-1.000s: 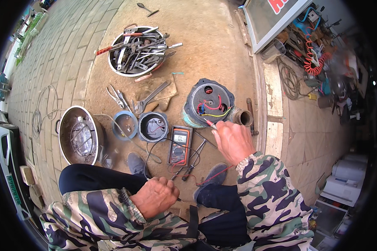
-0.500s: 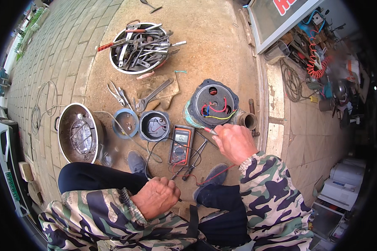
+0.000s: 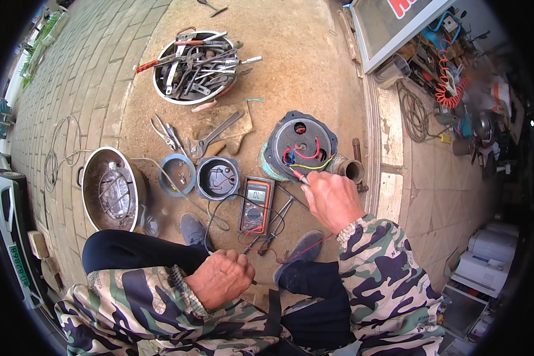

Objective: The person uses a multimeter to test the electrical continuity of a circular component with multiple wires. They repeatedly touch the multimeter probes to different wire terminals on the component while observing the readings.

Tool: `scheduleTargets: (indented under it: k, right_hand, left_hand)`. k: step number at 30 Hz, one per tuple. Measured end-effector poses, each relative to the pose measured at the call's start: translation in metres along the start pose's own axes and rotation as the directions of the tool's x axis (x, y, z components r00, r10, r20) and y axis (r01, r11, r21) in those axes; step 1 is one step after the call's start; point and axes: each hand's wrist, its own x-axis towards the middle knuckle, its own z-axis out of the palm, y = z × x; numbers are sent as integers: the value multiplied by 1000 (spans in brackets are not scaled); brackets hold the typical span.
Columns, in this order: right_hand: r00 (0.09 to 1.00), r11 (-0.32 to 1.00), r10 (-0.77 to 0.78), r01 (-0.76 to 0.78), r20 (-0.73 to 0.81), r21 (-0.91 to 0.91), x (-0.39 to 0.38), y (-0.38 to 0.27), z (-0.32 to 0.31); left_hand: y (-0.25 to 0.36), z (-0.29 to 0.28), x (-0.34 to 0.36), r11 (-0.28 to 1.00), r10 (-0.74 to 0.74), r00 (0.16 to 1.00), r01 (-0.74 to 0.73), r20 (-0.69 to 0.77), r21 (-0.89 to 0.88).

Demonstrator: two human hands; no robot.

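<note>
My right hand (image 3: pixel 329 199) is closed on a red test probe (image 3: pixel 301 177), whose tip is at the lower rim of a round dark motor housing (image 3: pixel 302 133) with red, blue and yellow-green wires. My left hand (image 3: pixel 222 279) is closed near my knee on what looks like the black probe lead, mostly hidden by the fingers. Between my hands lies an orange-edged multimeter (image 3: pixel 257 206) with red and black leads. Left of it are an open dark housing cover (image 3: pixel 218 178), a blue-rimmed dish (image 3: pixel 167 183) of small parts, pliers (image 3: pixel 166 133) and an adjustable wrench (image 3: pixel 215 133).
A basin (image 3: pixel 163 89) heaped with tools stands ahead; a metal pot (image 3: pixel 91 181) is at left. Pipe fittings (image 3: pixel 353 172) sit beside the housing. A door threshold (image 3: pixel 391 148), coiled cable (image 3: pixel 415 115) and machines (image 3: pixel 486 264) are at right, a parked vehicle (image 3: pixel 6 213) at far left.
My right hand and the red probe dipped slightly to the right, then moved back up-left to the housing's lower edge. My left hand has stayed in place.
</note>
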Motion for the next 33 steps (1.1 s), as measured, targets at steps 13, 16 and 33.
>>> scheduleTargets:
  k: [13,16,33]
  right_hand:
    - [999,996,-54,54,2,-67,-3,5,-1]
    - [999,997,-43,44,9,-56,-4,5,-3]
    - [1000,1000,-7,6,-29,-27,1,-1,1]
  left_hand:
    - [-1,0,1,1000,5,1000,-5,-4,9]
    - [-1,2,1,1000,3,1000,-3,0,8]
    - [2,5,-1,1000,-6,1000,6,-2,3]
